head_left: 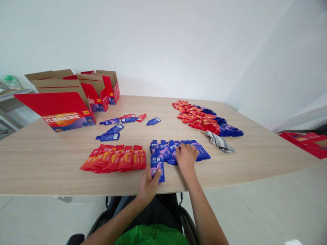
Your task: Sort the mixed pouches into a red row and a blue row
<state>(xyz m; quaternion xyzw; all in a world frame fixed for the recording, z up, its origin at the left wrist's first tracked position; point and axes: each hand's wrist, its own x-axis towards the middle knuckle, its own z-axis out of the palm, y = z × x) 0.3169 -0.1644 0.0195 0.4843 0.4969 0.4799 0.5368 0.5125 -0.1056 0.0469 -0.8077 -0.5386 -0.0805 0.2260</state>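
So the left hand [148,185] is at the near edge of the counter [255,163], grip closed on a single blue pouch [157,167] with the thumb on top of its lower half; the pouch lies flat on the wood and sticks out toward 12 o'clock from the hand. The right hand [186,156] is just to the 2 o'clock side of it, palm down with fingers spread over a row of blue pouches [200,149] fanned out and overlapping along the counter, pressing on them rather than clenching anything, so that grip is loose and flat. The single pouch touches the left end of that row. Over at 9 o'clock from the left hand there's a matching row of red pouches [114,159], also overlapping, a small gap between it and the blue ones. Further back, around 11 o'clock, a few loose blue sachets [112,131] and a red one [141,117] lie scattered, and beyond them at 10 o'clock stand open red cartons [63,110] with their cardboard flaps up. At 1 o'clock there's a big mixed heap of red and blue pouches [204,119], with a crumpled grey wrapper [219,142] just beside its near end. Far off at 3 o'clock, more flat red cartons [306,141] sit off the counter.
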